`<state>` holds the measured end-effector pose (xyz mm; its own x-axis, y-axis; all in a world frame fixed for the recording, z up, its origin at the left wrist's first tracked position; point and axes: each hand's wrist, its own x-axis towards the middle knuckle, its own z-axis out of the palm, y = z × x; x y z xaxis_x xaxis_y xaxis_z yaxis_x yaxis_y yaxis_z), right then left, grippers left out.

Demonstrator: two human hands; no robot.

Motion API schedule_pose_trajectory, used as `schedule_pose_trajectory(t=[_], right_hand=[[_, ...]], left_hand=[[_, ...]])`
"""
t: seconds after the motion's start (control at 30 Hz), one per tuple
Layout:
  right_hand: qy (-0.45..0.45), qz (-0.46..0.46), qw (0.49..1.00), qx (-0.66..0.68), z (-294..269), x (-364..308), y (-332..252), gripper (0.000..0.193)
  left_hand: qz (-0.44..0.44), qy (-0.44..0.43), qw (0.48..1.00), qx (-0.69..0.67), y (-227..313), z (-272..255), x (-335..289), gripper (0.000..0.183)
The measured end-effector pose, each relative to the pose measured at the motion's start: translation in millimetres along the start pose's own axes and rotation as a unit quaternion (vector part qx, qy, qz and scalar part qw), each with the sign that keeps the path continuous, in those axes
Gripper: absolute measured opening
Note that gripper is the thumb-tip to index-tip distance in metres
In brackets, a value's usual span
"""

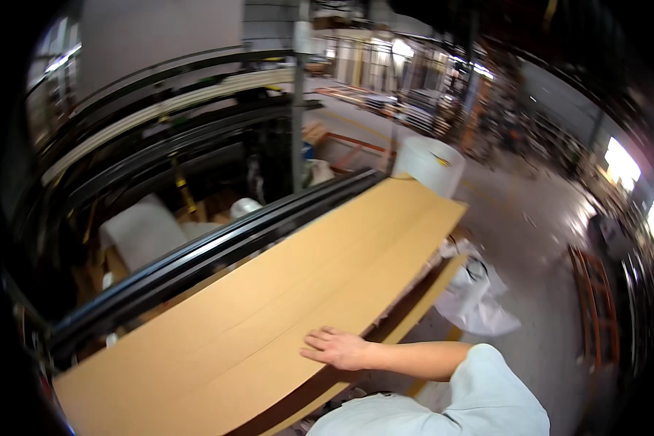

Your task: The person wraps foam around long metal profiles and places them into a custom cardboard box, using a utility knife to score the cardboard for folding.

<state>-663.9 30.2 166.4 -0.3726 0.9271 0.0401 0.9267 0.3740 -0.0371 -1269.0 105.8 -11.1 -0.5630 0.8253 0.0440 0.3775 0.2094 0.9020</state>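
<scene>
A long brown cardboard sheet (254,298) stretches from the near left up to the far middle, with a crease running along its length. My right hand (334,347) lies palm down on its top near the right edge, fingers spread, holding nothing. Under that edge a dark gap shows, and below it a lower cardboard layer (425,298) sticks out. My right arm, in a light short sleeve (494,385), reaches in from the right. My left hand does not show.
Long black profiles (218,251) run beside the cardboard's left edge, with racks of long bars (174,120) beyond. A white roll (429,163) stands at the far end. White plastic wrap (479,298) lies to the right; an orange frame (596,305) stands farther right.
</scene>
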Motion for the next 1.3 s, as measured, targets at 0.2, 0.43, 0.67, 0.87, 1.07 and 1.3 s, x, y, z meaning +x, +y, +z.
schedule_pose_trajectory(t=[0.2,0.43,0.67,0.87,1.07,1.3], right_hand=[[0.069,0.099,0.992,0.023,7,-57,10,0.060],[0.169,0.193,0.967,0.013,-17,-163,110,0.053],[0.188,0.096,0.973,0.094,7,-190,182,0.048],[0.160,0.077,0.980,0.085,12,-215,189,0.058],[0.191,0.030,0.977,0.087,11,-236,218,0.044],[0.337,0.171,0.920,0.101,-68,-381,317,0.015]], left_hand=[[-0.079,-0.023,0.969,-0.234,-49,0,39,0.034],[0.061,0.006,0.991,-0.116,61,0,-29,0.040],[0.316,0.124,0.932,0.127,292,127,-255,0.035],[0.386,-0.279,0.872,0.112,387,331,-410,0.034],[0.427,-0.349,0.817,0.171,411,454,-483,0.022],[0.446,-0.319,0.811,0.202,381,450,-477,0.039]])
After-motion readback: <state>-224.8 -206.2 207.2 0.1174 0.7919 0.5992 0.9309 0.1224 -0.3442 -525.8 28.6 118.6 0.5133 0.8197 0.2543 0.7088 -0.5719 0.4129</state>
